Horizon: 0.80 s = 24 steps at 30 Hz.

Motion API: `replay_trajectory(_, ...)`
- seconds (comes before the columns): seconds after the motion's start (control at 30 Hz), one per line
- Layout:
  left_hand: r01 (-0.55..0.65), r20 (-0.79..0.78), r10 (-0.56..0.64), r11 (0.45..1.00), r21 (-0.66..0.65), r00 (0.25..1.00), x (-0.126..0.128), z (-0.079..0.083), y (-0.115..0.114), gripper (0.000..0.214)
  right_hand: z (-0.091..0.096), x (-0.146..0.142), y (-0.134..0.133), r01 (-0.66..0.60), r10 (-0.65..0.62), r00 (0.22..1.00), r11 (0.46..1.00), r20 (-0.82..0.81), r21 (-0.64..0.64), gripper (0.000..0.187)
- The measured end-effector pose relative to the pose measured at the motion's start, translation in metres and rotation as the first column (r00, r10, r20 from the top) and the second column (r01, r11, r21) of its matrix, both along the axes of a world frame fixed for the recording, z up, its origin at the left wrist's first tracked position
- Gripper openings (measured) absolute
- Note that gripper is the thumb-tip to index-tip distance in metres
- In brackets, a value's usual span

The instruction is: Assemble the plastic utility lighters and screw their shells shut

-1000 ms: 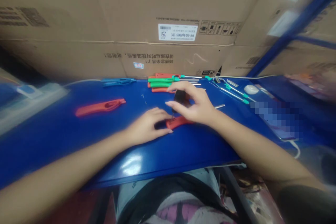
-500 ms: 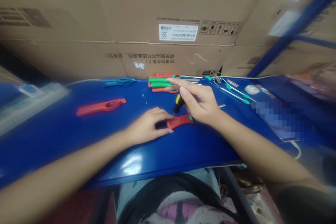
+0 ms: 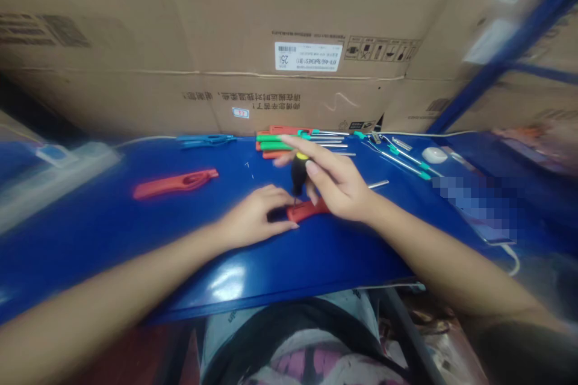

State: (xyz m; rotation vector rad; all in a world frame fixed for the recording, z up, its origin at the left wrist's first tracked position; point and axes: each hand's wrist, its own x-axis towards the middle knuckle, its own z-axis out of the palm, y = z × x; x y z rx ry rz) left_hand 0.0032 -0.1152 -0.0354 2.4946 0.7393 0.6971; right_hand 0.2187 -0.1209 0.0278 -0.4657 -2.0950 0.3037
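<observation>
A red long-necked lighter (image 3: 307, 210) lies on the blue table, its metal tube (image 3: 378, 184) showing out past my right hand. My left hand (image 3: 257, 215) is closed at the lighter's left end, thumb on the near side and fingers on the far side. My right hand (image 3: 338, 180) grips a screwdriver (image 3: 298, 175) with a black and yellow handle. It stands nearly upright, its tip down at the lighter's left end. The lighter's middle is hidden under my right hand.
A red handle shell (image 3: 176, 184) lies to the left, with small metal pieces (image 3: 249, 169) nearby. Blue handle parts (image 3: 206, 140), green-handled pieces (image 3: 271, 146) and metal tubes (image 3: 409, 163) lie along the back, against a large carton (image 3: 203, 54). A phone (image 3: 483, 216) is at right.
The screwdriver has gone from leaning right to nearly upright, and my right hand has shifted slightly left. The green trigger is now covered. My left hand has stayed put.
</observation>
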Motion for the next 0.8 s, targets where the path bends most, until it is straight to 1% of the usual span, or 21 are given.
replay_trajectory(0.03, -0.002, -0.002, 0.002, 1.000, 0.001, 1.000, -0.0002, -0.0007, 0.0001, 0.034, 0.0000, -0.0011, -0.0002, -0.006, 0.006, 1.000, 1.000, 0.009, -0.014, 0.035)
replay_trajectory(0.07, -0.005, -0.003, 0.005, 1.000, 0.002, 1.000, -0.0005, -0.0016, 0.0003, 0.034, -0.0002, -0.0018, -0.0002, 0.010, -0.010, 1.000, 1.000, 0.005, 0.008, 0.030)
replay_trajectory(0.13, -0.012, -0.007, 0.012, 1.000, 0.003, 1.000, -0.0011, -0.0033, 0.0007, 0.033, -0.0015, -0.0017, 0.0001, 0.091, -0.090, 0.996, 0.986, -0.016, 0.137, 0.021)
replay_trajectory(0.17, -0.015, -0.008, 0.015, 1.000, 0.002, 1.000, -0.0013, -0.0038, 0.0009, 0.033, -0.0024, -0.0011, 0.0002, 0.138, -0.137, 0.990, 0.967, -0.021, 0.213, 0.019)
replay_trajectory(0.23, -0.016, -0.005, 0.016, 1.000, 0.001, 1.000, -0.0012, -0.0039, 0.0011, 0.034, -0.0038, 0.0002, -0.0001, 0.197, -0.207, 0.978, 0.926, -0.005, 0.322, 0.022)
replay_trajectory(0.27, -0.016, -0.004, 0.016, 1.000, -0.001, 1.000, -0.0008, -0.0034, 0.0010, 0.034, -0.0041, 0.0005, -0.0005, 0.208, -0.226, 0.974, 0.918, 0.017, 0.338, 0.024)
replay_trajectory(0.33, -0.012, -0.002, 0.012, 1.000, -0.004, 1.000, 0.0001, -0.0019, 0.0007, 0.033, -0.0039, 0.0001, -0.0011, 0.199, -0.229, 0.970, 0.937, 0.076, 0.287, 0.031)
replay_trajectory(0.4, -0.004, -0.003, 0.004, 1.000, -0.009, 1.000, 0.0007, -0.0006, 0.0002, 0.033, -0.0030, -0.0011, -0.0004, 0.142, -0.164, 0.980, 0.974, 0.112, 0.176, 0.038)
replay_trajectory(0.47, -0.004, -0.008, 0.004, 1.000, -0.014, 1.000, 0.0008, -0.0003, -0.0001, 0.033, -0.0027, -0.0014, 0.0023, 0.081, -0.089, 0.991, 0.993, 0.097, 0.088, 0.037)
replay_trajectory(0.5, -0.009, -0.011, 0.009, 1.000, -0.015, 1.000, 0.0005, -0.0006, -0.0001, 0.033, -0.0029, -0.0010, 0.0041, 0.069, -0.075, 0.994, 0.994, 0.075, 0.079, 0.032)
replay_trajectory(0.57, -0.022, -0.018, 0.021, 1.000, -0.014, 1.000, 0.0000, -0.0016, 0.0002, 0.034, -0.0037, 0.0006, 0.0074, 0.102, -0.106, 0.994, 0.986, 0.024, 0.130, 0.023)
replay_trajectory(0.63, -0.022, -0.019, 0.021, 1.000, -0.009, 1.000, -0.0003, -0.0021, 0.0006, 0.036, -0.0038, 0.0020, 0.0085, 0.141, -0.146, 0.989, 0.970, 0.010, 0.200, 0.022)
replay_trajectory(0.67, -0.020, -0.019, 0.020, 1.000, -0.007, 1.000, -0.0002, -0.0019, 0.0007, 0.036, -0.0034, 0.0022, 0.0080, 0.135, -0.143, 0.989, 0.970, 0.026, 0.204, 0.023)
replay_trajectory(0.7, -0.018, -0.019, 0.018, 1.000, -0.005, 1.000, -0.0001, -0.0014, 0.0007, 0.036, -0.0025, 0.0021, 0.0068, 0.112, -0.123, 0.991, 0.978, 0.052, 0.177, 0.025)
replay_trajectory(0.8, -0.008, -0.012, 0.008, 1.000, -0.002, 1.000, 0.0004, 0.0000, 0.0004, 0.033, 0.0008, 0.0006, 0.0023, 0.002, -0.002, 0.995, 1.000, 0.100, -0.007, 0.036)
